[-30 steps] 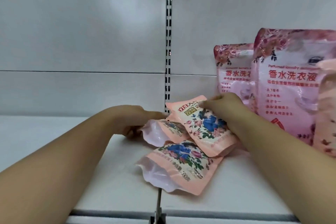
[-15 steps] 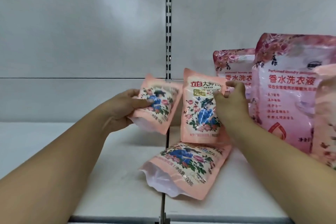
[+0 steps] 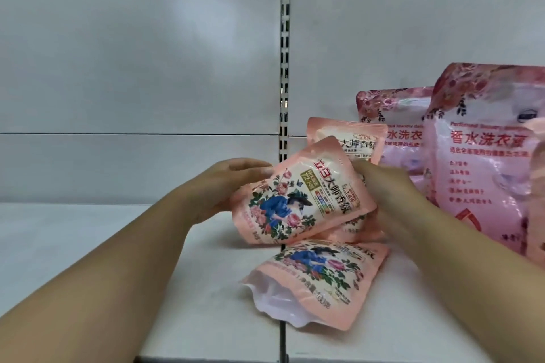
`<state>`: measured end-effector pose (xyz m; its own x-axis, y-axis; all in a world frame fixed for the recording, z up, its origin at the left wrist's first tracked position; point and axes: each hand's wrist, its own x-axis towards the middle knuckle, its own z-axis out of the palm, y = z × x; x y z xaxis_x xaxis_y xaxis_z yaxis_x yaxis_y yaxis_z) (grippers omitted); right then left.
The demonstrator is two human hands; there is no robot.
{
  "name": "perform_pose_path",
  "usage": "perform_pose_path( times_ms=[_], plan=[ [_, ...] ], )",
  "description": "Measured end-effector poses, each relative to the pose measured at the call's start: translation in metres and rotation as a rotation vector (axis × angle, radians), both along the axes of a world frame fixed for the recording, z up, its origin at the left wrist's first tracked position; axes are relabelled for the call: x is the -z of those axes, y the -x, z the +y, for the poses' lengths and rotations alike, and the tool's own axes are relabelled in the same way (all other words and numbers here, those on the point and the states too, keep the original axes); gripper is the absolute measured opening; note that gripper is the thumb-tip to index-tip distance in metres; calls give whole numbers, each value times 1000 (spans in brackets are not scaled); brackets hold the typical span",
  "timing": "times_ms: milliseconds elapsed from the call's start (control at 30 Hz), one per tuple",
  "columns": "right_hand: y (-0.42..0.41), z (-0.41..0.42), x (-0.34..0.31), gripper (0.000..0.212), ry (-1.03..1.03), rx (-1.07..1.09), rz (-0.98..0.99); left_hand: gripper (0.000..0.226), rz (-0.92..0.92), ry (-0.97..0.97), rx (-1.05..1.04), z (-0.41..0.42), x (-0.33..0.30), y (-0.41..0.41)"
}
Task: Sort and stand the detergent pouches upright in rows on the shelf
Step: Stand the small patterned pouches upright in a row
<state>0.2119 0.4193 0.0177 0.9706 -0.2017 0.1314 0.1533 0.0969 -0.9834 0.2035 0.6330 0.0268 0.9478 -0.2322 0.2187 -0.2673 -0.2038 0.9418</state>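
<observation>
Peach-pink plastic film covers the small detergent pouch (image 3: 298, 200) you hold tilted above the white shelf (image 3: 88, 244), its top edge leaning toward the upper left. Your left hand (image 3: 224, 186) grips its left edge, fingers (image 3: 250, 168) curled together and clamped on the upper corner. Your right hand (image 3: 383, 186) meets its right edge; whether those fingers grip this pouch or the one behind cannot be told, as the pouch hides them. The printed face shows a figure in a blue dress and dark hat among roses, large red Chinese characters beginning 立白大师香氛, a green panel reading "72", and a small orange price tag that is too blurred to read with certainty.

A second small pouch (image 3: 348, 138) stands upright just behind it, partly covered; the characters 大师香氛 show on it. A third small pouch (image 3: 318, 277) lies flat on the shelf below your hands, front face up, white bottom gusset toward you, straddling the seam between shelf panels.

To the right stand two larger pink rose-patterned pouches, one at the back (image 3: 395, 127) and one nearer (image 3: 483, 156). The nearer reads "Perfumed laundry" and 香水洗衣液. A slotted upright (image 3: 285, 53) runs down the grey back panel.
</observation>
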Motion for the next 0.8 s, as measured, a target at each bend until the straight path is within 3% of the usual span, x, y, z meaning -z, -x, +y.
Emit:
perform_pose_path(
  times_ms=[67, 167, 233, 333, 467, 567, 700, 800],
  plan=[
    [0, 3, 3, 21, 53, 25, -5, 39, -74, -196, -25, -9, -2, 8],
    [-3, 5, 5, 23, 85, 0, -29, 28, -225, -404, -155, -24, -5, 10],
    [-6, 5, 4, 28, 70, -8, -37, 27, -266, -435, -250, -26, -8, 8],
    [-12, 3, 5, 29, 30, 3, -40, 28, -259, -298, -305, -18, -11, 8],
    [-18, 7, 0, 43, -65, 57, -12, 20, -288, 104, -426, 2, -12, 1],
    [-23, 13, -14, 36, -108, 97, -14, 17, -243, 299, -467, 8, -7, -6],
    [-29, 21, -32, 36, -153, 121, -140, 32, -128, 344, -446, 10, 4, -18],
    [-40, 24, -9, 30, -92, 31, -36, 39, -11, 345, -347, 11, 7, -22]
  ],
)
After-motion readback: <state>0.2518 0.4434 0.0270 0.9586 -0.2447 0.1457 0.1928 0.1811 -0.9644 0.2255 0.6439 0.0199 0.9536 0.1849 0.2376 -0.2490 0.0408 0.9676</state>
